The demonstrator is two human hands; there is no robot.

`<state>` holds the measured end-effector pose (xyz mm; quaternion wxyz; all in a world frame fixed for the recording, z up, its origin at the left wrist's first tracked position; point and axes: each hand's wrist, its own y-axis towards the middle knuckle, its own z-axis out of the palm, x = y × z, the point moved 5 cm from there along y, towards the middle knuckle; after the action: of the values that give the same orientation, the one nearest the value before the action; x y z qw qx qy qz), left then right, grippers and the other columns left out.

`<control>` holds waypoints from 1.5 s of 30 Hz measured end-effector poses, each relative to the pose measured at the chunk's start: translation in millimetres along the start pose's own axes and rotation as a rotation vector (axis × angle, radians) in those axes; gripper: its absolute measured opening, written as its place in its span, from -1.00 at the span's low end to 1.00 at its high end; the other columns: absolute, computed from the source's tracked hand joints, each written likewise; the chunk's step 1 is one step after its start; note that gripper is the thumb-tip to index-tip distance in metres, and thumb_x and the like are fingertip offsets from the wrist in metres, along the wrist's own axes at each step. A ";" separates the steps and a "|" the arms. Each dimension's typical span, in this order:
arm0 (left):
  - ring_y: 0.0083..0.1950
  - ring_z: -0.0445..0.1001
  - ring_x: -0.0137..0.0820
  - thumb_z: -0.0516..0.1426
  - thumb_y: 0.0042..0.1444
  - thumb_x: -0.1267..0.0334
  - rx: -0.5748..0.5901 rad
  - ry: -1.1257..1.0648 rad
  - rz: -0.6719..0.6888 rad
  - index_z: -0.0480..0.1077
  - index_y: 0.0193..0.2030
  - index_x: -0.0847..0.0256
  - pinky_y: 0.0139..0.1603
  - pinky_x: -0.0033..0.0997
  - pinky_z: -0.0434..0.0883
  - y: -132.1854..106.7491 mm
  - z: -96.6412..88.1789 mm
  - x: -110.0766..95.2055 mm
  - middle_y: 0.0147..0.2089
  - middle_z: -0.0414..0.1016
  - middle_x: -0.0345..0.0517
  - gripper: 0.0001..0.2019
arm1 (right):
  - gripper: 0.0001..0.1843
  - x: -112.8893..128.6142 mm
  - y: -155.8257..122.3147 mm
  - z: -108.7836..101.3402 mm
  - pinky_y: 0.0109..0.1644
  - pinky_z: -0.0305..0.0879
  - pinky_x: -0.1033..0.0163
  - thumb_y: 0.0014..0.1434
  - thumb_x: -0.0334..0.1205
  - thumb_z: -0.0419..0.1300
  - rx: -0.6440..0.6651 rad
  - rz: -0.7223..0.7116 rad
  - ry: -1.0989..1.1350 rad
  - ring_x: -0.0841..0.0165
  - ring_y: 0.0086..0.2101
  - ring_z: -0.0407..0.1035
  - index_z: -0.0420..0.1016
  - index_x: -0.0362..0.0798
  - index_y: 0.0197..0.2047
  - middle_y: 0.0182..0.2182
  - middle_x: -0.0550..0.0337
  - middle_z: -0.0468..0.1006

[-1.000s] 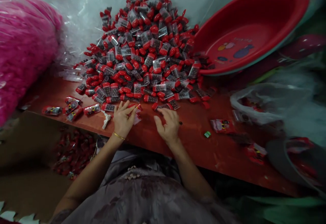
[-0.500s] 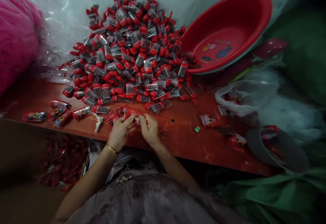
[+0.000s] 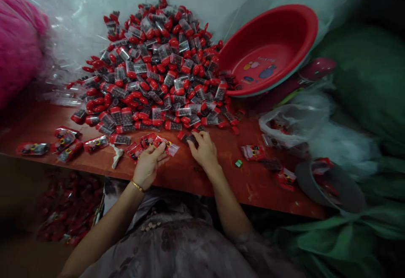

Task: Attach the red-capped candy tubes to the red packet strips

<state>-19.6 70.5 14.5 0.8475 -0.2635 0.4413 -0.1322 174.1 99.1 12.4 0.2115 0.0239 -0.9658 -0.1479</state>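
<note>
A big heap of small clear tubes with red caps (image 3: 158, 63) is piled on a red-brown table (image 3: 202, 172) against the wall. My left hand (image 3: 148, 164), with a gold bangle on the wrist, pinches a red printed plastic sleeve (image 3: 166, 145) near the table's front. Other red sleeves (image 3: 139, 147) lie fanned just left of it. My right hand (image 3: 202, 149) reaches to the heap's near edge and its fingertips close on a red-capped tube (image 3: 189, 138).
A red plastic basin (image 3: 268, 50) leans at the back right. Bagged tubes (image 3: 66, 141) lie at the left front, more packets (image 3: 253, 151) at the right. A pink bundle (image 3: 19, 46) fills the far left. Clear plastic bags (image 3: 294, 117) and green cloth crowd the right.
Half a second ago both hands held a red sleeve together. Now my right hand has left it and reached forward to a tube at the heap's edge. The camera view shifted slightly right.
</note>
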 end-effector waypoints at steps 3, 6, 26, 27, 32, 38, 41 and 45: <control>-0.52 0.45 -0.51 0.39 -0.30 0.25 0.018 -0.026 -0.064 0.34 -0.50 0.25 -0.37 -0.44 0.44 -1.5 -2.3 3.1 -0.52 0.47 -0.27 -0.69 | -0.69 -16.6 -18.8 -5.1 0.00 0.29 0.16 0.19 -0.29 -0.02 -0.049 -0.087 0.080 0.24 -0.11 0.37 0.46 -0.09 -0.08 -0.12 -0.01 0.47; -0.51 0.45 -0.50 0.36 -0.23 0.24 0.048 -0.036 -0.082 0.37 -0.44 0.24 -0.35 -0.45 0.44 -2.0 -3.8 2.9 -0.54 0.46 -0.28 -0.73 | -0.66 -31.5 -32.6 -13.3 -0.01 0.29 0.08 0.22 -0.16 -0.01 -0.107 0.033 0.047 0.19 -0.12 0.38 0.45 -0.12 -0.06 -0.14 -0.05 0.51; -0.48 0.48 -0.46 0.34 -0.17 0.22 0.136 -0.039 -0.047 0.41 -0.43 0.24 -0.29 -0.41 0.45 -7.6 -7.4 -2.2 -0.51 0.50 -0.22 -0.77 | -0.74 -6.5 -48.3 -32.5 -0.47 0.32 0.30 0.13 0.01 0.12 0.057 0.346 0.919 0.42 -0.54 0.33 0.36 -0.02 -0.28 -0.48 0.27 0.44; -0.47 0.48 -0.47 0.35 -0.19 0.23 0.138 -0.033 -0.037 0.42 -0.43 0.24 -0.29 -0.42 0.45 -7.4 -7.0 -2.2 -0.49 0.51 -0.21 -0.77 | -0.75 2.2 -54.3 -36.3 -0.50 0.31 0.32 0.13 0.00 0.13 0.098 0.333 0.997 0.44 -0.56 0.31 0.37 -0.02 -0.29 -0.49 0.29 0.43; -0.39 0.51 -0.42 0.39 -0.29 0.19 0.137 0.007 0.010 0.48 -0.39 0.27 -0.29 -0.41 0.44 -8.2 -5.9 -1.9 -0.39 0.55 -0.15 -0.68 | -0.80 27.7 -63.4 -41.5 -0.51 0.31 0.38 0.13 -0.07 0.18 0.174 0.283 1.074 0.50 -0.58 0.29 0.41 -0.02 -0.29 -0.52 0.33 0.39; -0.36 0.49 -0.45 0.40 -0.35 0.16 0.125 0.060 0.081 0.51 -0.42 0.30 -0.24 -0.44 0.43 -14.1 -5.6 -6.1 -0.39 0.56 -0.15 -0.66 | -0.77 35.4 -58.0 -29.7 -0.55 0.33 0.39 0.09 -0.04 0.20 0.198 0.292 1.082 0.50 -0.57 0.28 0.41 -0.03 -0.31 -0.51 0.32 0.36; -0.35 0.49 -0.45 0.41 -0.37 0.15 0.113 0.067 0.075 0.52 -0.40 0.29 -0.25 -0.44 0.43 -13.0 -6.9 -5.2 -0.37 0.57 -0.15 -0.64 | -0.78 37.2 -59.1 -27.7 -0.57 0.32 0.39 0.10 -0.04 0.18 0.158 0.295 1.072 0.51 -0.60 0.28 0.39 -0.02 -0.31 -0.53 0.33 0.36; -0.40 0.50 -0.46 0.40 -0.35 0.14 0.121 0.081 0.047 0.51 -0.36 0.29 -0.28 -0.44 0.44 -8.1 -9.0 -1.5 -0.37 0.57 -0.14 -0.62 | -0.82 37.3 -61.5 -28.1 -0.55 0.29 0.39 0.14 -0.08 0.15 0.117 0.251 1.002 0.51 -0.62 0.30 0.38 -0.02 -0.29 -0.55 0.35 0.37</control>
<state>-27.8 61.5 15.8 0.8462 -0.1957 0.4726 -0.1495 150.9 28.5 33.5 0.6624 -0.0124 -0.7481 -0.0376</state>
